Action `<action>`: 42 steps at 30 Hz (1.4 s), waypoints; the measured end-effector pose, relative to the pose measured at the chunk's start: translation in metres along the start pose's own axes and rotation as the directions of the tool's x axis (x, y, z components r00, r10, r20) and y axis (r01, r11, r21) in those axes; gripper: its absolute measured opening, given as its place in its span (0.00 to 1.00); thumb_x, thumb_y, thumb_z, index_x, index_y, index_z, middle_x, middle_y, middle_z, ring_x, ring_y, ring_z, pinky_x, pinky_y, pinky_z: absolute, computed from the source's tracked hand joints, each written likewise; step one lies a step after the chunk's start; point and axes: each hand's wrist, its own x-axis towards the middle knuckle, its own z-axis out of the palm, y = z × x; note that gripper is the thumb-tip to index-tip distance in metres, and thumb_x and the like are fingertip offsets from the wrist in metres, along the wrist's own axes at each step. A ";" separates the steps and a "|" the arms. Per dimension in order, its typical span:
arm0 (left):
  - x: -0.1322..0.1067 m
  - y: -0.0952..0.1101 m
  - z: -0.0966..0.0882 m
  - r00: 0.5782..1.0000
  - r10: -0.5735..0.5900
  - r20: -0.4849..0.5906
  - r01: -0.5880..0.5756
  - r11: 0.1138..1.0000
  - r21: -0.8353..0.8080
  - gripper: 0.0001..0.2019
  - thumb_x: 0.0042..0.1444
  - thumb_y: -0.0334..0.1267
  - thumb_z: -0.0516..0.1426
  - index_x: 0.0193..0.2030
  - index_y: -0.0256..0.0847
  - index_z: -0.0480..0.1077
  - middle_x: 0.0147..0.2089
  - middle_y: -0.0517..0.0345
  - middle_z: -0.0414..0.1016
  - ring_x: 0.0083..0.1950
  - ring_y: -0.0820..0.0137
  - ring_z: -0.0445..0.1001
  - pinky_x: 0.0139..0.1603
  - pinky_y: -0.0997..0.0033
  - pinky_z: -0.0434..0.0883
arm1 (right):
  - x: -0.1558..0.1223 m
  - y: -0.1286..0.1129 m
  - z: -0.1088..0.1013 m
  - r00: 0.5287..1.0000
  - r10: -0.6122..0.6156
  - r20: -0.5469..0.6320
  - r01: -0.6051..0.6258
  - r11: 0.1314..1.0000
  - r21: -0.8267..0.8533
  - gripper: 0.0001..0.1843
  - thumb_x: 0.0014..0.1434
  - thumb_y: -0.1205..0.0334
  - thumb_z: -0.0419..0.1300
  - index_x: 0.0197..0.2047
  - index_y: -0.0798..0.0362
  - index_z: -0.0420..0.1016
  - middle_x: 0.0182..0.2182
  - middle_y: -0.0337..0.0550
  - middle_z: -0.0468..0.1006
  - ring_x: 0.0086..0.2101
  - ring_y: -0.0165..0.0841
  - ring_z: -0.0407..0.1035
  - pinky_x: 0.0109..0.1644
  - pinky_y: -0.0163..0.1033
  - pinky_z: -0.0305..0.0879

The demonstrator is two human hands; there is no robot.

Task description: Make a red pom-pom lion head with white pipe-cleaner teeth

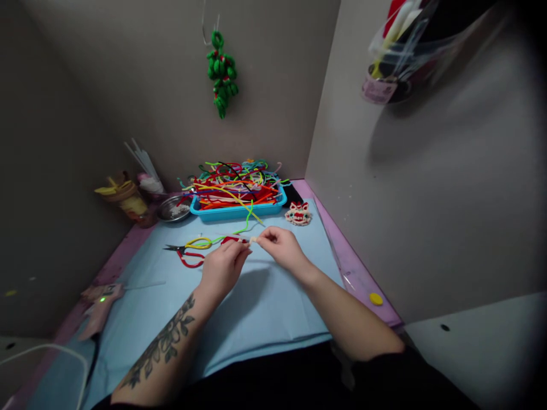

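Both hands meet over the middle of the blue sheet, pinching a short cream-coloured fuzzy piece (pixel 253 240) that looks like pipe cleaner. My left hand (pixel 223 265) grips its left end, fingers closed. On the other end, the thumb and fingers of my right hand (pixel 282 246) are pressed together. Just behind my left fingers lies a red fuzzy piece (pixel 231 240), partly hidden. Scissors (pixel 188 251) with one yellow and one red handle rest left of my left hand. A green pipe cleaner (pixel 244 228) runs from the tray toward them.
A blue tray (pixel 239 214) heaped with coloured pipe cleaners stands at the back. Right of it sits a red-and-cream face-shaped craft (pixel 298 213). A metal bowl (pixel 174 209) and a cup (pixel 132 202) are back left. A pink glue gun (pixel 101 307) lies left; a yellow disc (pixel 376 299) lies right.
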 end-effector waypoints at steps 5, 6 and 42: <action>-0.005 -0.002 0.004 0.993 0.044 -0.109 -0.048 0.998 -0.036 0.09 0.61 0.39 0.53 0.40 0.40 0.73 0.36 0.53 0.78 0.37 0.70 0.76 0.39 0.72 0.70 | 0.000 0.000 0.003 0.982 0.140 0.126 -0.177 0.914 0.364 0.15 0.46 0.52 0.65 0.24 0.54 0.67 0.14 0.28 0.60 0.16 0.22 0.50 0.20 0.31 0.44; -0.005 -0.002 0.004 0.992 0.049 -0.118 -0.053 0.998 -0.037 0.09 0.61 0.38 0.53 0.40 0.40 0.74 0.36 0.53 0.78 0.37 0.70 0.76 0.39 0.73 0.70 | 0.000 0.001 0.004 0.970 0.172 0.173 -0.232 0.874 0.427 0.16 0.45 0.53 0.66 0.24 0.54 0.66 0.13 0.28 0.59 0.16 0.21 0.50 0.19 0.30 0.42; 0.012 0.000 -0.038 0.914 0.166 0.371 -0.226 0.966 0.126 0.07 0.59 0.35 0.55 0.34 0.43 0.76 0.36 0.56 0.78 0.37 0.68 0.75 0.35 0.71 0.65 | 0.003 0.003 -0.013 0.832 0.113 0.543 0.054 0.958 -0.283 0.06 0.49 0.66 0.58 0.28 0.58 0.76 0.21 0.34 0.70 0.24 0.25 0.61 0.29 0.31 0.54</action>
